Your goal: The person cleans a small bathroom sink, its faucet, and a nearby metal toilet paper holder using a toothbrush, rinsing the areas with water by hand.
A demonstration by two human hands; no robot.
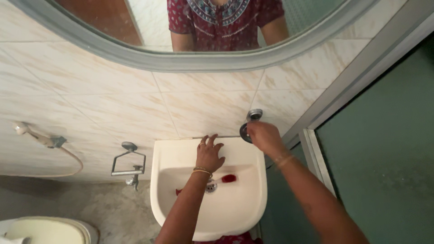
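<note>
R hand (pixel 264 138) was clenched on the round chrome wall tap (pixel 251 123) above the cream ceramic basin (pixel 253 199), L hand (pixel 209 156) lay released, fingers spread, on the basin's rear ledge w/o gripping; recommended: turn tap gradually, L hand bracing.

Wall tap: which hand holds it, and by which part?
The right hand has its grip on the wall tap at its handle; the left hand holds nothing, resting on the washbasin.
</note>
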